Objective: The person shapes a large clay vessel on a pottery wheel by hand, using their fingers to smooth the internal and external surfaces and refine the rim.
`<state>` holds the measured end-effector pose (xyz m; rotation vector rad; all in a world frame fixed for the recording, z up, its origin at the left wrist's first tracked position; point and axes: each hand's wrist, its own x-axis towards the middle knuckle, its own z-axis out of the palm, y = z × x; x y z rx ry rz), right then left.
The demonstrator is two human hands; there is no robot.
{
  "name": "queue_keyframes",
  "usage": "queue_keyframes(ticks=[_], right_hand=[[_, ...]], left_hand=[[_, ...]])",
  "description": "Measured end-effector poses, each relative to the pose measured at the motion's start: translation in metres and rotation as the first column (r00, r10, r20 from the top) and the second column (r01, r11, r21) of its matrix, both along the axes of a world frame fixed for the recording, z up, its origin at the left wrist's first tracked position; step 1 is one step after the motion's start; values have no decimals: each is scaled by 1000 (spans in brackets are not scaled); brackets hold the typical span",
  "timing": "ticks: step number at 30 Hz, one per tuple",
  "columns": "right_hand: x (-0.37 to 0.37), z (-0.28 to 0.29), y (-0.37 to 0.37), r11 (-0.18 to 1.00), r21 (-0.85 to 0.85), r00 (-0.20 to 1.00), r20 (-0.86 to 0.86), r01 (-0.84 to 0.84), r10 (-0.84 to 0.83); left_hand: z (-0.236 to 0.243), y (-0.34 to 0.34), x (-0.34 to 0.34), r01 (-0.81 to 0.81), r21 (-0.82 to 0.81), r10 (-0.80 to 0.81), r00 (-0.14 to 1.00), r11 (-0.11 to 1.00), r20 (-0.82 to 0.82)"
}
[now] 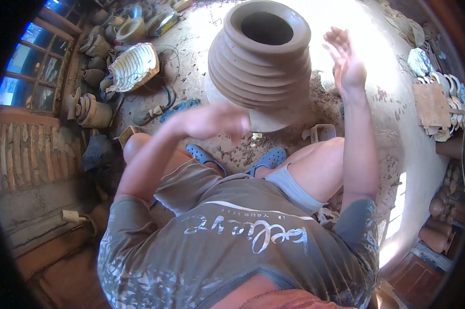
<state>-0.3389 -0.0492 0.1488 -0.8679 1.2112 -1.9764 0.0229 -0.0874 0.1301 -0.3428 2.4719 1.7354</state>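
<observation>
One big clay pot (261, 67) sits at 12 o'clock, ridged sides, thick rounded rim, mouth facing up; too dark inside to tell what's in there. Right hand (348, 64), about 1:30, is up beside it, fingers loosely apart and off the clay. Left hand (217, 121), around 11, is a blur just in front, so can't tell its grip or whether it touches. Pale floor (392, 108) stretches past the right forearm toward 2. Two blue clogs (271, 158) mid-dial, one white ribbed piece (134, 67) at 10:30.
</observation>
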Motion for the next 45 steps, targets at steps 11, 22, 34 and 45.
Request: queue_keyframes(ticks=[11, 22, 34, 45], right_hand=[[24, 2, -102, 944, -191, 916, 252, -270, 313], [4, -18, -108, 819, -429, 688, 460, -380, 561], [27, 51, -66, 915, -283, 905, 233, -287, 356], [22, 45, -70, 901, -320, 907, 206, -293, 368]], left_hand=[[33, -160, -90, -593, 763, 964, 106, 257, -243], [29, -180, -125, -165, 838, 801, 435, 520, -412], [45, -165, -142, -94, 842, 772, 463, 531, -436], [44, -161, -139, -51, 854, 776, 449, 517, -443]])
